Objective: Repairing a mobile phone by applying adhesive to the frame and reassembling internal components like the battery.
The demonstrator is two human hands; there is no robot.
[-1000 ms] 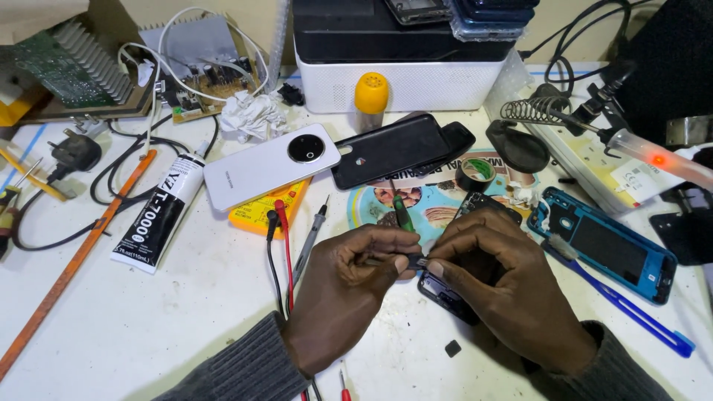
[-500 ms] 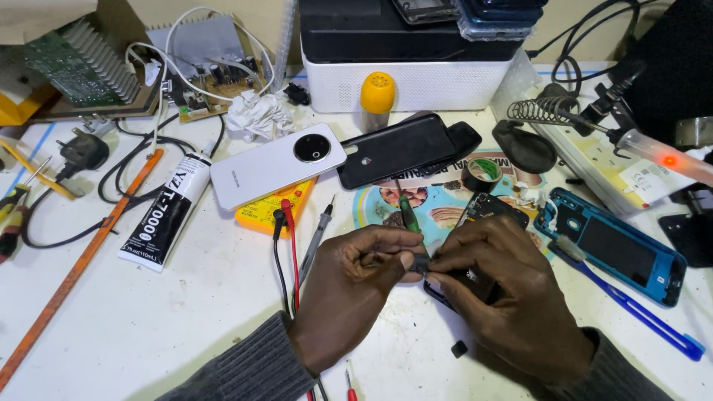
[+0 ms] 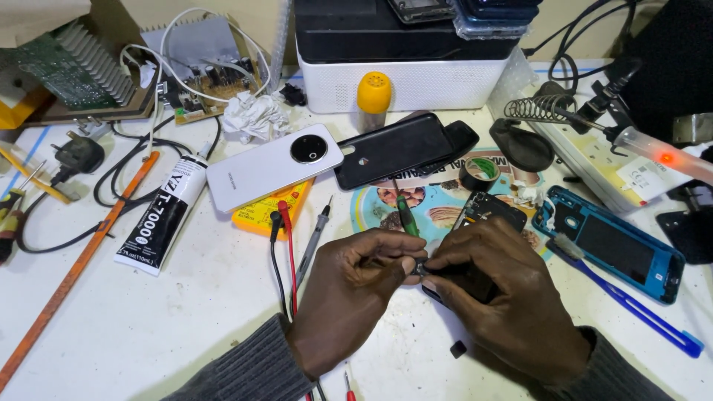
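My left hand (image 3: pixel 349 293) and my right hand (image 3: pixel 501 286) meet at the middle of the white bench over a dark opened phone body (image 3: pixel 486 212), most of it hidden under my right hand. The fingertips of both hands pinch a small part at the phone's left edge. A green-handled screwdriver (image 3: pixel 405 215) lies just above my left fingers. A small black chip (image 3: pixel 458 347) rests on the bench below my right hand.
Nearby lie a white phone back cover (image 3: pixel 271 167), a black phone case (image 3: pixel 401 148), a blue phone frame (image 3: pixel 613 241), a glue tube (image 3: pixel 163 212), red and black probe leads (image 3: pixel 286 245), a tape roll (image 3: pixel 477 172), a soldering stand (image 3: pixel 535 111) and a white box (image 3: pixel 405 70).
The view has shifted slightly. My hands stay together over the phone, with the fingertips pressed a little closer at its left edge.
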